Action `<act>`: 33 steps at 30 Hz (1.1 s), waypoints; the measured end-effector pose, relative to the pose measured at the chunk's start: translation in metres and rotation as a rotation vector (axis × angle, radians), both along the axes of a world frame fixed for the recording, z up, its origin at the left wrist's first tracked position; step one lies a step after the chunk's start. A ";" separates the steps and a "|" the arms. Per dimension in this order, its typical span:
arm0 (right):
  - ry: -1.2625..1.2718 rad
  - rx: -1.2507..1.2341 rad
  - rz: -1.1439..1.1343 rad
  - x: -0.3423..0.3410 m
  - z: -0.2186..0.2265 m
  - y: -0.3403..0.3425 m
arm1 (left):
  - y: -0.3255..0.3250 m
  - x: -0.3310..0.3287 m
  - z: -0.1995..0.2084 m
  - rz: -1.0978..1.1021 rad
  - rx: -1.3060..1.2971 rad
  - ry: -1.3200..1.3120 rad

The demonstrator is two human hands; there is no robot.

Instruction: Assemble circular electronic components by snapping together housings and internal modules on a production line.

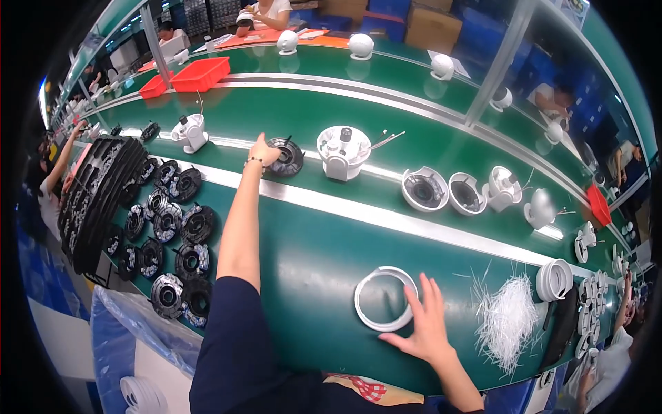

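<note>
My left hand [259,153] reaches far out over the green belt, its fingers at the left edge of a round black part [295,165] with an open centre. The thumb lies over that part, and some fingertips are hard to make out. On the near green worktop lies a white plastic ring [363,319], with a gap-like notch in its upper rim. My right hand [429,324] is at the ring's right side, fingers and thumb spread apart, the fingertips close to its rim. Whether they touch it I cannot tell.
Several black round parts [167,222] lie at left beside stacked black trays [96,200]. White camera-like housings [343,148] stand along the belt. A pile of thin white strips [509,321] and stacked white rings [554,279] lie at right. Red bins [200,74] stand far left.
</note>
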State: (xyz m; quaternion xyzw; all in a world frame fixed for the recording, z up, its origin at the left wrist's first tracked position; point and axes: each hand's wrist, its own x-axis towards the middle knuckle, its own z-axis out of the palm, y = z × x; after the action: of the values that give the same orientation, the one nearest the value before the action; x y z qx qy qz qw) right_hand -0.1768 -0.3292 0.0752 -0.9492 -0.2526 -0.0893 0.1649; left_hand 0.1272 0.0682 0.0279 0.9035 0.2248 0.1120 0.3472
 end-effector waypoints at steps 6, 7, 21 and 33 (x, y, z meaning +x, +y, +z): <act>0.190 -0.028 -0.158 0.019 -0.026 0.033 | -0.020 -0.058 -0.040 -0.019 -0.915 -0.240; 0.197 -0.028 -0.176 0.022 -0.020 0.034 | -0.053 -0.075 -0.023 -0.014 -1.159 -0.283; 0.699 1.672 -0.083 0.054 -0.038 0.046 | -0.203 -0.200 -0.013 -0.136 -1.387 -0.791; 0.030 0.728 -0.192 0.057 -0.021 0.038 | -0.213 -0.238 -0.007 -0.817 -2.081 -0.086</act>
State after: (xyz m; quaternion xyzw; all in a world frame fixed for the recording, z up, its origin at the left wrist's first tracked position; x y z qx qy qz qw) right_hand -0.1197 -0.2913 0.0544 -0.8489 -0.1115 -0.1747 0.4861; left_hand -0.1111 -0.1446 0.0211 0.1743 -0.1169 -0.2220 0.9522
